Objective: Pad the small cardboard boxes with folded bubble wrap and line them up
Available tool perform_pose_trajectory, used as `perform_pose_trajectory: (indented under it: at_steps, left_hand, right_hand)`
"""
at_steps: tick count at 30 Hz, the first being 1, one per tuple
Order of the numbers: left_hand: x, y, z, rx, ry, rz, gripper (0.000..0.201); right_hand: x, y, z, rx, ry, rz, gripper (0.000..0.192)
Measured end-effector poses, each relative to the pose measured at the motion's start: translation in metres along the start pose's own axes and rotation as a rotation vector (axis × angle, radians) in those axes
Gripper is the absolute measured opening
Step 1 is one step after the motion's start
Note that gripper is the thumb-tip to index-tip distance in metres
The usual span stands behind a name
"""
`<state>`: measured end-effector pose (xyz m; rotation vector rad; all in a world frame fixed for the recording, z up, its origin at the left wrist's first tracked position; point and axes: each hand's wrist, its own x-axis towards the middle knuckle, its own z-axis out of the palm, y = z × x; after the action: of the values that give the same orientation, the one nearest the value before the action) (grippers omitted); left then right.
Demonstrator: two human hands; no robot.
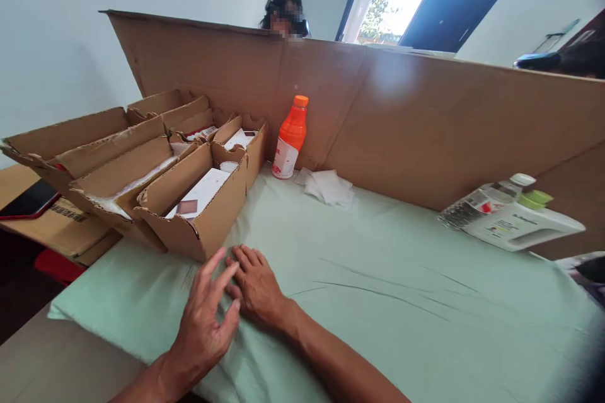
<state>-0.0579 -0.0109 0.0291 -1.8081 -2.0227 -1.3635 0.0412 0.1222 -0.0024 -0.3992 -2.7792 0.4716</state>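
My left hand (204, 312) is raised a little over the front of the green cloth (378, 252), its fingers apart and nothing in them. Just right of it, my right hand (258, 280) rests palm down on the cloth with its fingers stretched out. Both hands are close to the near corner of an open cardboard box (222, 223). White cards or packets (201, 194) lie inside that box, one with a brown square on it. Whether anything small lies beneath the right hand I cannot tell.
More cardboard trays (108, 157) stand at the left. An orange bottle (290, 138) and thin white sheets (328, 187) are before a cardboard wall (392, 119). At right stand a clear bottle (486, 201) and a white jug (529, 227). A person (285, 12) is behind the wall.
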Motion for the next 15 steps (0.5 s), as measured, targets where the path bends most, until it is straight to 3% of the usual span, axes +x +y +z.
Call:
perform_pose_trajectory:
  at_steps: [4, 8, 10, 12, 15]
  left_hand:
    - [0.055, 0.01, 0.041, -0.094, -0.214, 0.089, 0.046]
    - [0.095, 0.012, 0.097, -0.093, -0.467, 0.093, 0.049]
    - [0.099, 0.013, 0.118, -0.047, -0.595, 0.123, 0.055]
    - [0.093, 0.015, 0.13, 0.006, -0.692, 0.193, 0.059]
    - [0.076, 0.017, 0.136, 0.031, -0.74, 0.31, 0.064]
  right_hand:
    - [-0.06, -0.032, 0.004, 0.005, -0.031, -0.158, 0.062]
    - [-0.088, -0.049, 0.02, -0.094, -0.038, -0.386, 0.052]
    - [-0.093, -0.053, 0.026, -0.078, -0.023, -0.46, 0.032]
    - [-0.097, -0.056, 0.025, 0.034, -0.074, -0.427, 0.02]
    - [-0.104, -0.059, 0.007, 0.178, -0.134, -0.303, 0.022]
